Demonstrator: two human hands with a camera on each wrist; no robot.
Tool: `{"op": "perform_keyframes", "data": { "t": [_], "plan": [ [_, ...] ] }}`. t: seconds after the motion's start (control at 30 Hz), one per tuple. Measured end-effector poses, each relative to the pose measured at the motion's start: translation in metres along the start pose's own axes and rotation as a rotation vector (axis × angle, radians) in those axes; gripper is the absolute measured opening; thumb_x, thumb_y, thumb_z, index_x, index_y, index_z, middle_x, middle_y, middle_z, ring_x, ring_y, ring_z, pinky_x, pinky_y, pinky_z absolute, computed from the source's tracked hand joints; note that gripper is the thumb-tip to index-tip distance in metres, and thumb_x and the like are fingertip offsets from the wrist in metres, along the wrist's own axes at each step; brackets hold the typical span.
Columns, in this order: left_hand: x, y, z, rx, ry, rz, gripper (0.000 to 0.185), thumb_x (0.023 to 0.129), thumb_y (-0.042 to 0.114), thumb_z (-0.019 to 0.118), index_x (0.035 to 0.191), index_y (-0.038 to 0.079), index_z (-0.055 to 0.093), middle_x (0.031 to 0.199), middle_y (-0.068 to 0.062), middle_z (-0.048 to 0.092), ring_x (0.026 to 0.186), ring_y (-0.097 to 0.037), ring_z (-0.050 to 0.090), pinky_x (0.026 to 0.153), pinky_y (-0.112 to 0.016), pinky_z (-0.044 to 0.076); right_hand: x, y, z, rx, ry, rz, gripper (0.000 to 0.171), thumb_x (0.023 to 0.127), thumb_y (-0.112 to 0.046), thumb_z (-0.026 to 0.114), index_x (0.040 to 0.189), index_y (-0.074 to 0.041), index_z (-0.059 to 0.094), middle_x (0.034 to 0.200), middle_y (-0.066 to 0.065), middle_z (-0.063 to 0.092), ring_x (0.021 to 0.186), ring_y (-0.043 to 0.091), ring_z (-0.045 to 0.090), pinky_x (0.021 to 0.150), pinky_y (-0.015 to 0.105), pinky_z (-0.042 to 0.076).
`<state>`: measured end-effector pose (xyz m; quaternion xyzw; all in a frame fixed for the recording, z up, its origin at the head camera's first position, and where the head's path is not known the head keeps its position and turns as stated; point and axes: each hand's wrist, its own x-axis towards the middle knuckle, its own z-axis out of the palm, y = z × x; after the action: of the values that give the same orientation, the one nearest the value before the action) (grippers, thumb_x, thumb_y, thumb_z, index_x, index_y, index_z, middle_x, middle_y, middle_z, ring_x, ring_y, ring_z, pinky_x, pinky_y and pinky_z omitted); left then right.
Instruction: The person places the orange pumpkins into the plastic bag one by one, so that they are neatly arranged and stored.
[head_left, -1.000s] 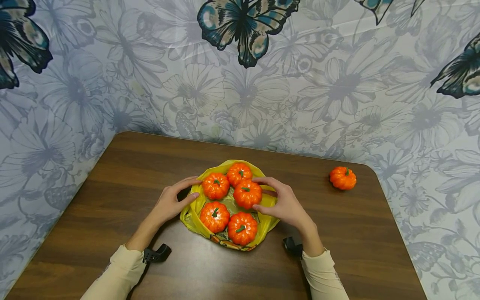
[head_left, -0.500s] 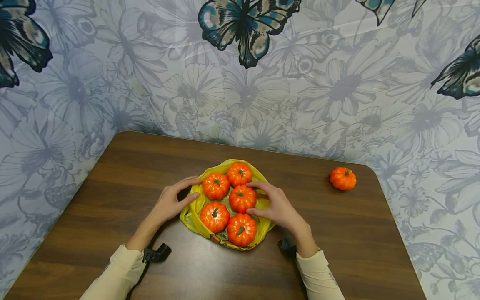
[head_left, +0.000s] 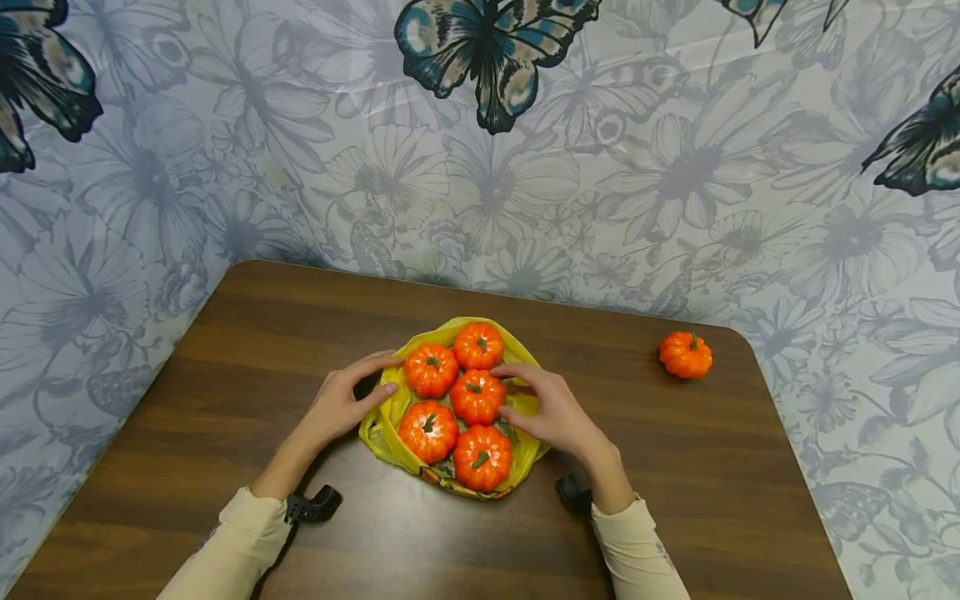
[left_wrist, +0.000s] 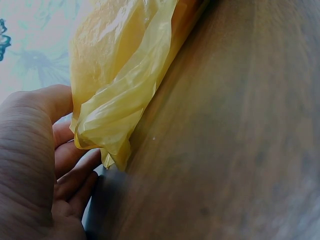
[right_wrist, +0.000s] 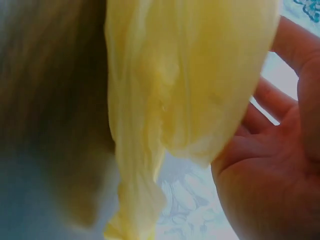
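Note:
Several small orange pumpkins with green stems sit in a yellow plastic bag with its rim spread wide, at mid-table. My left hand holds the bag's left rim, thumb over the edge; in the left wrist view its fingers are partly behind the yellow plastic. My right hand reaches over the right rim. Its index finger and thumb lie at the right side of the middle pumpkin, curved loosely; whether they touch it I cannot tell. In the right wrist view the bag hides the fingertips.
One more pumpkin sits on the brown wooden table near its back right corner. A wall covering with flowers and butterflies hangs behind the table. Each wrist wears a black camera mount.
The middle pumpkin has shifted left within the bag, with my right hand following it. In the last half second my right thumb has drawn back from its front. My left hand has stayed put.

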<state>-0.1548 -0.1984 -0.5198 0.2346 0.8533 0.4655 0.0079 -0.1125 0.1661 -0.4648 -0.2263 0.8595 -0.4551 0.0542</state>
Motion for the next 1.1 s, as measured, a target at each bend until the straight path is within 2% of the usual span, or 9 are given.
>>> {"op": "perform_keyframes", "data": {
  "t": [0.17,0.33,0.53,0.7,0.9,1.1],
  "plan": [
    [0.000,-0.001,0.001,0.007,0.002,-0.008,0.041,0.099,0.027,0.076,0.139,0.023,0.069,0.154,-0.010,0.059,0.143,-0.038,0.054,0.117,-0.065,0.039,0.001,0.000,0.002,0.001,-0.002,0.004,0.049,0.090,-0.008,0.084,0.135,-0.009,0.066,0.133,0.005,0.069,0.121,0.027,0.071,0.105,0.043,0.057],
    [0.001,-0.001,0.000,0.011,0.004,-0.006,0.041,0.099,0.028,0.076,0.139,0.024,0.069,0.153,-0.009,0.060,0.143,-0.037,0.055,0.117,-0.064,0.040,0.001,-0.002,0.000,0.001,0.034,0.005,0.044,0.090,-0.007,0.083,0.132,-0.008,0.069,0.130,0.007,0.072,0.119,0.030,0.072,0.104,0.048,0.057],
    [0.001,0.000,-0.001,0.010,0.003,-0.010,0.041,0.099,0.028,0.076,0.139,0.025,0.069,0.153,-0.009,0.060,0.143,-0.036,0.055,0.117,-0.064,0.040,0.000,0.000,-0.008,0.000,0.117,-0.001,0.039,0.091,-0.005,0.082,0.128,-0.004,0.071,0.128,0.013,0.073,0.122,0.028,0.071,0.103,0.046,0.058],
    [0.001,0.000,-0.001,0.008,0.002,-0.011,0.042,0.098,0.029,0.077,0.139,0.025,0.069,0.154,-0.008,0.060,0.143,-0.036,0.055,0.117,-0.063,0.040,-0.004,0.007,-0.020,0.033,0.195,0.010,0.036,0.093,-0.004,0.079,0.128,-0.005,0.072,0.128,0.013,0.073,0.123,0.026,0.070,0.103,0.045,0.057],
    [0.003,-0.004,0.000,0.012,-0.002,-0.003,0.042,0.099,0.029,0.076,0.140,0.026,0.069,0.153,-0.007,0.060,0.143,-0.035,0.055,0.117,-0.063,0.041,-0.010,0.022,-0.038,0.075,0.301,0.015,0.036,0.095,-0.004,0.077,0.131,-0.005,0.070,0.131,0.012,0.072,0.125,0.031,0.069,0.106,0.051,0.055],
    [0.006,-0.005,-0.002,0.011,-0.014,-0.014,0.042,0.099,0.030,0.076,0.140,0.026,0.069,0.154,-0.006,0.059,0.144,-0.033,0.055,0.118,-0.062,0.041,-0.017,0.034,-0.054,0.055,0.374,0.094,0.037,0.096,-0.005,0.077,0.133,-0.007,0.070,0.134,0.009,0.072,0.126,0.028,0.069,0.109,0.048,0.052]
  ]
}}
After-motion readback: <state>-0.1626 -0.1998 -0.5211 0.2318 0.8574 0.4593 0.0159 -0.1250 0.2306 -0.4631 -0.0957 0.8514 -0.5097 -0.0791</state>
